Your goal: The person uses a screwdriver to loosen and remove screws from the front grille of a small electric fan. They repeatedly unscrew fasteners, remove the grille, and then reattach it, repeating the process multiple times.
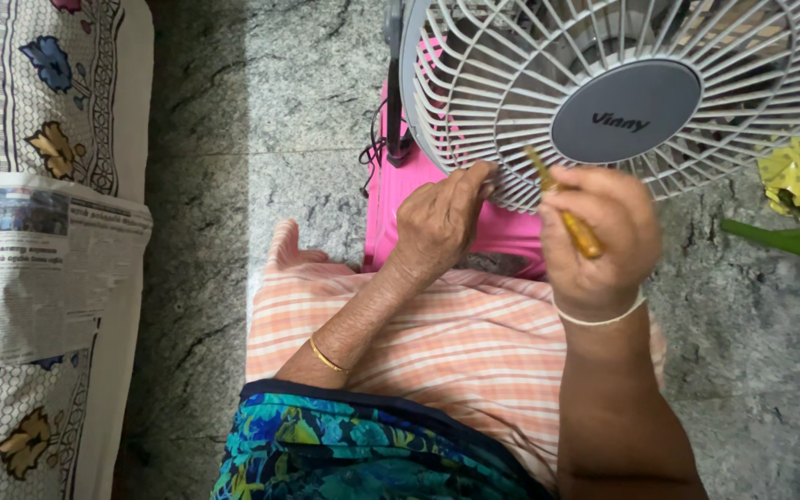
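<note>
Down at the lower rim of the white fan grille (pixel 511 111), I see both of my hands at work. My left hand (pixel 437 222) has its fingers curled against the bottom edge of the grille, pinching or pressing the wire ribs there; I cannot tell whether anything small is caught in that grip. My right hand (pixel 599 236) is closed in a fist around a yellow-brown tool handle (pixel 581 231), whose slim end slants up and left to touch the grille just beside the grey centre cap (pixel 624 111). The fan leans over a pink stand (pixel 400 199) on the grey stone floor (pixel 261 111). My lap is covered by an orange striped cloth (pixel 456 343). A newspaper (pixel 39 268) lies on the patterned bedding (pixel 57 83) to the left, well apart.
</note>
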